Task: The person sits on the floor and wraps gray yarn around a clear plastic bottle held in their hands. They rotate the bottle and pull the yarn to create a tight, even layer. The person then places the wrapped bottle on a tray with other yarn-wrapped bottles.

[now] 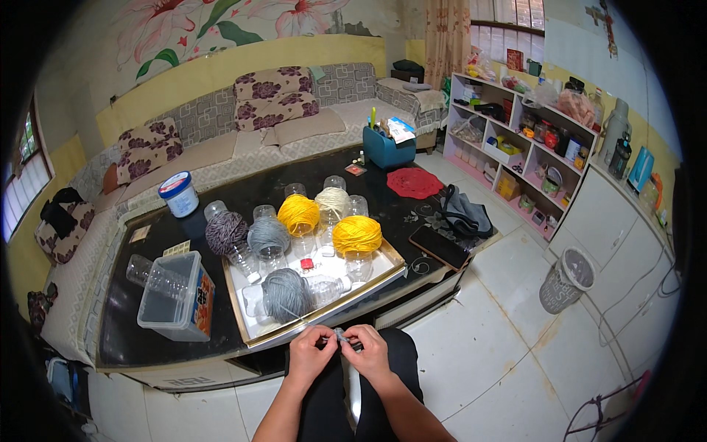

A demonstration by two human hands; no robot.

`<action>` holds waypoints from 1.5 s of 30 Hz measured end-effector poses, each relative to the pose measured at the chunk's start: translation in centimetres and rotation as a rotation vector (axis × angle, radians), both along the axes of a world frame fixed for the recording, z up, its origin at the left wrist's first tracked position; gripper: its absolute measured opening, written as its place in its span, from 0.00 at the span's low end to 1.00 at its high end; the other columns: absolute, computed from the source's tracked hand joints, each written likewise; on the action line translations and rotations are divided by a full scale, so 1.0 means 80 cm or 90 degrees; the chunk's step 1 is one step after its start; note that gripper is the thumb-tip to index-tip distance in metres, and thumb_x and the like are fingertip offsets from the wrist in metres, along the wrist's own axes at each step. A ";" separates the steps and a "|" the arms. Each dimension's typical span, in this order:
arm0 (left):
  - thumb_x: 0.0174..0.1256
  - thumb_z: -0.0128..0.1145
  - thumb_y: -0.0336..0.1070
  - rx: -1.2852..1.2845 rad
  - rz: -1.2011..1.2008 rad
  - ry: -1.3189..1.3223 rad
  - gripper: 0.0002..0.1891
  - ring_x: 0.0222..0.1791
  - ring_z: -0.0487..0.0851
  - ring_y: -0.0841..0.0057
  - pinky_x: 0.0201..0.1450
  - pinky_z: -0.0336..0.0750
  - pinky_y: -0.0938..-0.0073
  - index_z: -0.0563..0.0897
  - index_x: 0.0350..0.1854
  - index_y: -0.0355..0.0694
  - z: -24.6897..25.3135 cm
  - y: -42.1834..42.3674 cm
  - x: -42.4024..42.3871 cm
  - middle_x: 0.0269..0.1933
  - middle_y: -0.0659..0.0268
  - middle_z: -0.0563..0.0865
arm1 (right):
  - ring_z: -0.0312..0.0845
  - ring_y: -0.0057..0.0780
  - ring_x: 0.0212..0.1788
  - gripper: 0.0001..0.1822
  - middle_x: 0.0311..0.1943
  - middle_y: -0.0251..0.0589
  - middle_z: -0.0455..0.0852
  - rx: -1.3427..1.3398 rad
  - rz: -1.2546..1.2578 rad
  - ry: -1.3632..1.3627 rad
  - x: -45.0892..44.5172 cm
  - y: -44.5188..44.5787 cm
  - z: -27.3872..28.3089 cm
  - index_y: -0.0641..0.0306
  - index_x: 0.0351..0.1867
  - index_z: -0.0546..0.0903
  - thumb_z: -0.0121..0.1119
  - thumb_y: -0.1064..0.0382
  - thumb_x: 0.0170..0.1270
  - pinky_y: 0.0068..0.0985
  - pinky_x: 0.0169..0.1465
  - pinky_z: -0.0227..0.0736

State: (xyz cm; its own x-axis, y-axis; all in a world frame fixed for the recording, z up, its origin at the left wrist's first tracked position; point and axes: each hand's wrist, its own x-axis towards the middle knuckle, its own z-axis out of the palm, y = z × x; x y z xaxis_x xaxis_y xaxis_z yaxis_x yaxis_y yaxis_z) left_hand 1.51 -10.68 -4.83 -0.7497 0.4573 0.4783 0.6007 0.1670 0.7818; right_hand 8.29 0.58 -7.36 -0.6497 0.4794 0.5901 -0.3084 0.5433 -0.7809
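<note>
Above my lap, my left hand (312, 349) and my right hand (365, 348) pinch a small grey yarn piece (339, 333) between their fingertips. A strand runs from it to a grey yarn ball (287, 295) wound around a clear plastic bottle, lying in a shallow white box (251, 326). Other balls on bottles rest in or across that box: dark purple-grey yarn (226, 232), light grey yarn (268, 235), two yellow ones (357, 234) and cream yarn (331, 203). Whether a hook or needle is in my fingers, I cannot tell.
On the black tabletop (121, 331) stand a clear plastic tub (171, 309), a blue-lidded container (178, 194) and a teal organizer (389, 149). A smartphone (439, 247), a grey cloth (467, 212) and a red doily (414, 182) lie right. A waste bin (566, 282) stands on the floor.
</note>
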 end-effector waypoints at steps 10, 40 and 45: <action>0.60 0.52 0.30 0.203 -0.160 -0.490 0.04 0.26 0.79 0.81 0.31 0.73 0.83 0.75 0.31 0.36 -0.026 -0.002 -0.010 0.29 0.65 0.80 | 0.73 0.14 0.27 0.07 0.29 0.33 0.77 -0.501 0.254 0.003 0.002 0.010 -0.019 0.69 0.30 0.75 0.56 0.79 0.48 0.12 0.32 0.69; 0.55 0.56 0.27 0.113 -0.096 -0.375 0.01 0.23 0.71 0.92 0.26 0.65 0.91 0.78 0.29 0.36 -0.033 -0.004 -0.007 0.23 0.75 0.77 | 0.74 0.14 0.33 0.12 0.33 0.38 0.78 -0.449 0.213 -0.080 0.000 0.002 -0.013 0.71 0.36 0.73 0.55 0.81 0.48 0.12 0.35 0.70; 0.59 0.51 0.28 0.221 -0.147 -0.552 0.01 0.25 0.74 0.87 0.29 0.68 0.87 0.75 0.30 0.38 -0.030 -0.007 -0.014 0.28 0.70 0.78 | 0.76 0.23 0.37 0.10 0.35 0.44 0.80 -0.554 0.279 -0.024 -0.004 0.012 -0.018 0.70 0.36 0.73 0.49 0.80 0.51 0.19 0.42 0.73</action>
State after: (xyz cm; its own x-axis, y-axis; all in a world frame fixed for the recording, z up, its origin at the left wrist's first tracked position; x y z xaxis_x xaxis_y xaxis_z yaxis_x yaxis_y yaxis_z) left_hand 0.39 -11.20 -7.23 -0.8160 0.5746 -0.0630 -0.2198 -0.2076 0.9532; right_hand 7.97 1.51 -8.83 -0.8854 0.4492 0.1194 -0.3126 -0.3855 -0.8681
